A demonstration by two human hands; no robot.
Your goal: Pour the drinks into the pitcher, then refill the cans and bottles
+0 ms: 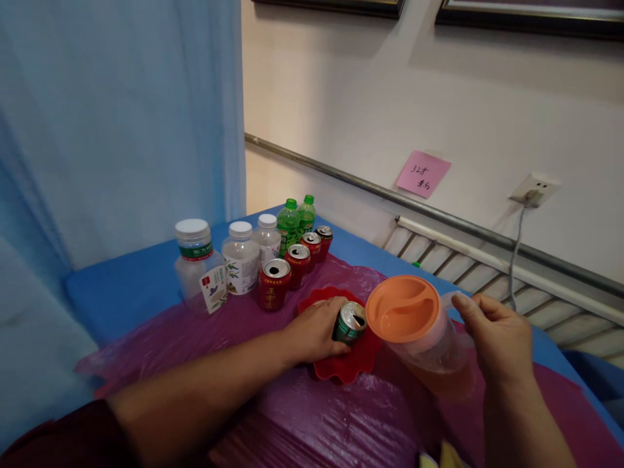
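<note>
My left hand (pixel 318 330) is wrapped round a green drink can (pixel 351 322) with an opened top, held over a red scalloped dish (pixel 336 372). The can leans slightly toward the pitcher. In my right hand (pixel 502 331) is the handle of a clear plastic pitcher (pixel 439 361) with an orange lid (pixel 403 309). Amber-brown liquid lies low in the pitcher. Its lid is tipped toward the can, and the rim is very close to the can's top; I cannot tell whether they touch.
Several red cans (pixel 275 286) stand in a row beyond the dish. Beside them are clear white-capped bottles (pixel 240 260) and two green bottles (pixel 289 224). Purple plastic sheeting (pixel 312 422) covers part of the blue table (pixel 131 276). A radiator (pixel 468 279) lines the wall.
</note>
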